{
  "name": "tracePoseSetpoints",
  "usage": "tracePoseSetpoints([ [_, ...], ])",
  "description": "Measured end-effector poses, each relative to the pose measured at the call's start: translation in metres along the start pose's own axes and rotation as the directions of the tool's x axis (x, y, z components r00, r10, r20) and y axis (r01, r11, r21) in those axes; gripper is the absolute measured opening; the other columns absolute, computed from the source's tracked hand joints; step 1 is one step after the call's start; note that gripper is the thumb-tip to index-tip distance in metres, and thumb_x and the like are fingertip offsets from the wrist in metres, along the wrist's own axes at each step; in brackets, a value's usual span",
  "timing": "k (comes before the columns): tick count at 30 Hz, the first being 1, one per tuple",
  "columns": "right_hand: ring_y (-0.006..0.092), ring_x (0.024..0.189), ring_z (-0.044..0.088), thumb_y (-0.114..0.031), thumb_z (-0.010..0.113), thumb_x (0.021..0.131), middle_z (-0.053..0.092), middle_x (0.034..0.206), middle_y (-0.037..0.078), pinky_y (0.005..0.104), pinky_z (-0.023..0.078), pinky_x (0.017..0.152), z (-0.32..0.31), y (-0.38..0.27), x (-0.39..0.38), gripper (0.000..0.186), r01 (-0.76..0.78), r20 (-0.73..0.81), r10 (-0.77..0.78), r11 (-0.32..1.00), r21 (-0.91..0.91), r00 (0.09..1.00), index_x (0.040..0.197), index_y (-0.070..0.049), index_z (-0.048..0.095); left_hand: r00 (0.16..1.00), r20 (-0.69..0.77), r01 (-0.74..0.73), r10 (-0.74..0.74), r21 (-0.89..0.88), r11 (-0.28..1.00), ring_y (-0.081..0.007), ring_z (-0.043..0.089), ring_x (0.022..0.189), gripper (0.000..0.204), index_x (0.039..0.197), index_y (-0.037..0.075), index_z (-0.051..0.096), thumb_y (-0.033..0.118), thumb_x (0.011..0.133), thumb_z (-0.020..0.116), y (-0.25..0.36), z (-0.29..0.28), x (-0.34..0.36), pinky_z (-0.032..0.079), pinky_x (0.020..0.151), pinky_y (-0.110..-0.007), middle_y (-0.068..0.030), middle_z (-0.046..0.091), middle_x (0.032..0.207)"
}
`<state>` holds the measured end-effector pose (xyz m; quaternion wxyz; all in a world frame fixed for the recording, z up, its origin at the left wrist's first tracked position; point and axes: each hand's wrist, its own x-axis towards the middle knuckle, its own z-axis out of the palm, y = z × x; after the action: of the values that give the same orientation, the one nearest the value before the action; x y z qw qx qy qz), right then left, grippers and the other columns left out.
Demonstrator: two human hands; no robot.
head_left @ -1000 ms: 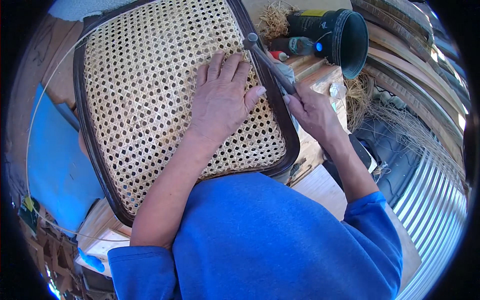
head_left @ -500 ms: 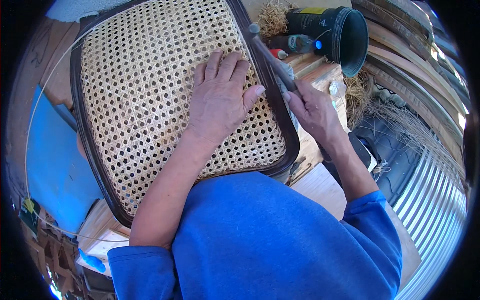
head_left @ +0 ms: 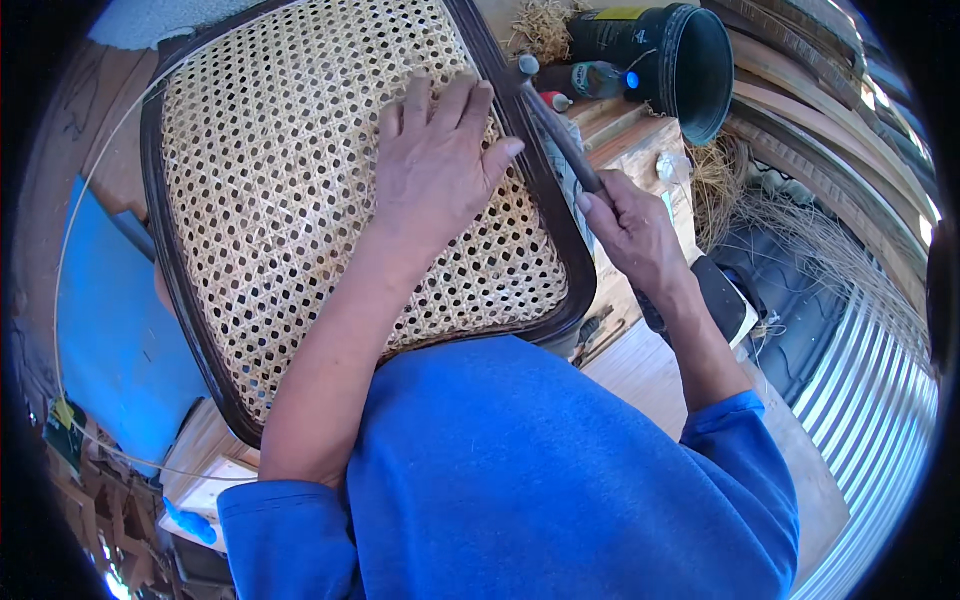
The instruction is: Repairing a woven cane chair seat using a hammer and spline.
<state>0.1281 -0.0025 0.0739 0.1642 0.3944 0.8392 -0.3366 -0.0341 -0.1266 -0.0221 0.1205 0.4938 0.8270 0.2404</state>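
Note:
A panel of woven cane webbing (head_left: 270,190) fills a dark brown wooden frame (head_left: 560,225) with rounded corners, lying across my lap. My left hand (head_left: 432,160) rests flat on the webbing near the right side of the frame, fingers spread and thumb pointing toward the rail. Wrapped round a hammer (head_left: 565,140), my right hand (head_left: 640,230) is just outside the frame's right rail. The hammer's rounded head is at the far end, over or close beside the rail; whether it touches cannot be told. A thin light strip runs along the rail's inner edge, partly hidden by my left fingers.
A dark bucket (head_left: 700,75) lies on its side at the far right, beside a clear bottle with a blue cap (head_left: 598,80) and a red-and-white bottle (head_left: 556,101). Loose cane strands (head_left: 800,225), wooden planks (head_left: 800,115) and corrugated metal (head_left: 870,420) are on the right. A long thin strand (head_left: 62,250) curves at left.
My left hand has slid a little farther up the webbing, away from me. The hammer head has shifted slightly to the right and nearer, with my right hand still gripping the handle.

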Motion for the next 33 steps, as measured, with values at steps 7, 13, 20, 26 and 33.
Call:
tracePoseSetpoints([
  [7, 0.0223, 0.064, 0.053, -0.022, 0.059, 0.092, 0.053, 0.071, 0.014, 0.0338, 0.044, 0.061, -0.001, 0.003, -0.014, 0.025, 0.052, 0.056, -0.049, 0.997, -0.054, 0.997, 0.103, 0.0, 0.058, 0.992, 0.114, -0.056, 0.055, 0.0, 0.998, -0.0344, 0.033, 0.133, 0.061, 0.131, 0.003, 0.052, 0.048, 0.09, 0.05, 0.009, -0.015, -0.042, 0.026, 0.109, -0.05, -0.0095, 0.043, 0.139],
  [13, 0.0245, 0.065, 0.056, -0.022, 0.058, 0.092, 0.054, 0.072, 0.015, 0.0353, 0.045, 0.062, 0.005, 0.006, -0.017, 0.026, -0.004, 0.118, 0.018, 0.993, -0.117, 0.993, 0.105, 0.0, 0.057, 0.993, 0.102, -0.062, 0.063, -0.013, 0.998, -0.034, 0.032, 0.134, 0.062, 0.131, 0.003, 0.051, 0.048, 0.089, 0.052, 0.007, -0.016, -0.048, 0.024, 0.11, -0.049, -0.0094, 0.043, 0.139],
  [20, 0.0176, 0.062, 0.051, -0.023, 0.058, 0.092, 0.051, 0.067, 0.01, 0.0325, 0.044, 0.06, 0.02, 0.037, -0.054, 0.025, -0.126, -0.138, 0.136, 0.989, 0.077, 0.981, 0.104, 0.0, 0.056, 0.994, 0.053, -0.101, 0.1, 0.032, 0.994, -0.0337, 0.037, 0.13, 0.061, 0.131, 0.003, 0.051, 0.047, 0.089, 0.053, 0.008, -0.01, -0.048, 0.029, 0.106, -0.049, -0.0111, 0.046, 0.135],
  [26, 0.0138, 0.058, 0.047, -0.024, 0.057, 0.092, 0.05, 0.064, 0.006, 0.0308, 0.042, 0.055, 0.037, 0.058, -0.086, 0.027, -0.184, -0.183, 0.214, 0.968, 0.169, 0.96, 0.104, 0.0, 0.057, 0.998, -0.004, -0.062, 0.063, 0.11, 0.992, -0.0304, 0.047, 0.109, 0.05, 0.122, 0.01, 0.06, 0.046, 0.087, 0.056, 0.022, -0.016, -0.022, 0.04, 0.088, -0.047, -0.0103, 0.052, 0.117],
  [33, 0.0325, 0.072, 0.06, -0.029, 0.055, 0.093, 0.06, 0.078, 0.02, 0.0394, 0.047, 0.067, 0.007, 0.031, -0.046, 0.032, 0.033, -0.005, -0.033, 0.999, -0.013, 0.999, 0.106, 0.0, 0.057, 0.997, 0.051, -0.071, 0.066, 0.106, 0.992, -0.0363, 0.039, 0.126, 0.053, 0.13, 0.015, 0.055, 0.051, 0.093, 0.045, 0.024, -0.011, -0.042, 0.032, 0.102, -0.053, -0.0126, 0.047, 0.132],
])
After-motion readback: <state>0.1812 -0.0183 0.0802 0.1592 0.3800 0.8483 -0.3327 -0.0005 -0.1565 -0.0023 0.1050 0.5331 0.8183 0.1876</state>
